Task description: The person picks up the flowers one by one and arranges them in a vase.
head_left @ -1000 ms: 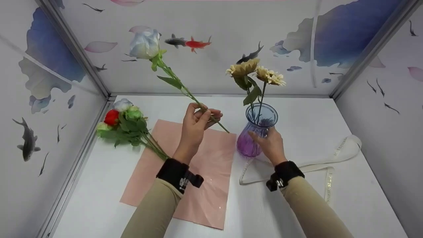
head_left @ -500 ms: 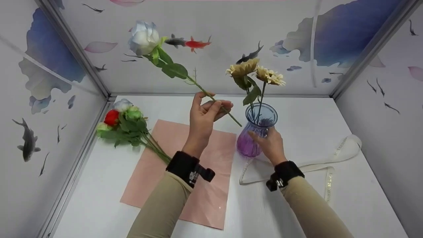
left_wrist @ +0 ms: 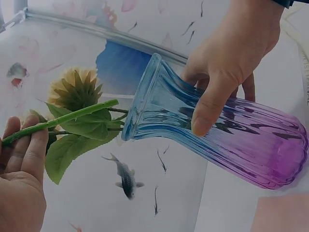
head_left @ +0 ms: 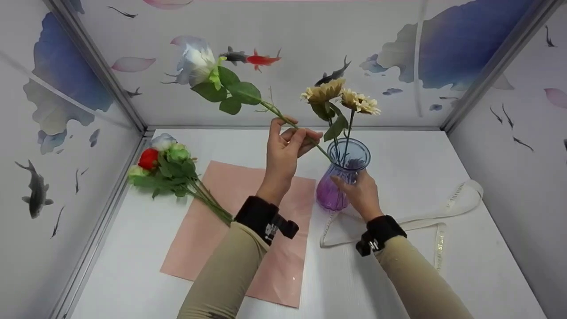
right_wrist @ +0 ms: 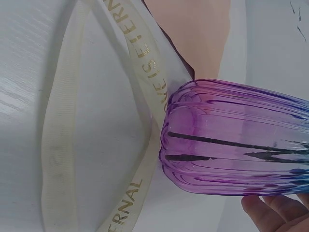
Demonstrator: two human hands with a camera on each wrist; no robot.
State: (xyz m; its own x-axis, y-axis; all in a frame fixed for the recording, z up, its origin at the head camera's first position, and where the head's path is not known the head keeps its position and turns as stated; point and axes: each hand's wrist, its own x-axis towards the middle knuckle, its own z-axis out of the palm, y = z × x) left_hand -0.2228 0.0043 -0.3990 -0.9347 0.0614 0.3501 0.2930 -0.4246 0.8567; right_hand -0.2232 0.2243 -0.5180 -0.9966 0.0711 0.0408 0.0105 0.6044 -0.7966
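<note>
A small booth-like workspace is recognizable by a white table (head_left: 412, 177) enclosed at left, far side and right by panels (head_left: 301, 26) printed with fish (head_left: 263, 59), petals (head_left: 133, 64) and blue blotches (head_left: 456, 48), grey metal strips (head_left: 96, 67) along the far corners, and black wrist-worn devices (head_left: 257, 216).

The left hand (head_left: 282, 153) has carried the pale blue rose (head_left: 195, 64) rightward — its stem end now sits by the rim of the vase (head_left: 327, 195), contact hard to judge. The stem slants flatter — more leaves show.
</note>
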